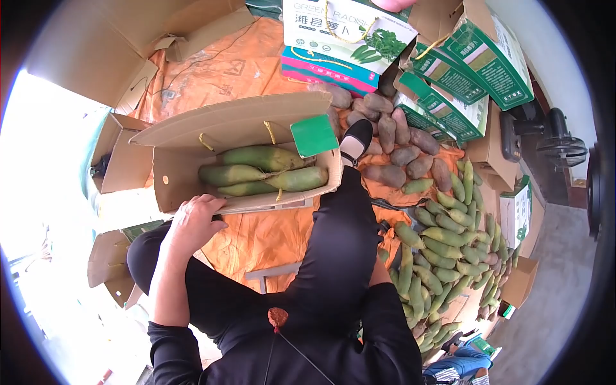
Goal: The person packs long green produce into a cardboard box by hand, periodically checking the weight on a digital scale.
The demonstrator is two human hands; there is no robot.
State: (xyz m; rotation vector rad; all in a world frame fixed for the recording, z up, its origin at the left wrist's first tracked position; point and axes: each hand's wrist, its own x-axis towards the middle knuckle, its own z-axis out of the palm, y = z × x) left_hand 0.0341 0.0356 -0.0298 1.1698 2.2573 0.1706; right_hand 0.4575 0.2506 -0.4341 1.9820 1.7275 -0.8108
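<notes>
An open cardboard box (231,119) lies in front of me, its tall flap raised and a green tab at its right end. Inside rest several green radishes (263,157), side by side. My left hand (194,220) grips the box's near rim by the left corner, fingers over the edge and thumb outside. Of my right arm only the sleeve and a bit of wrist show beside my right knee. The fingers of my right hand are hidden there, near the pile of green radishes (443,247).
Reddish-brown roots (404,154) lie beyond my right foot. Printed radish cartons (475,58) stand at the upper right, with a small fan (561,144) beside them. A white printed box (346,29) sits ahead on an orange sheet (218,64). More cardboard boxes (125,154) stand left.
</notes>
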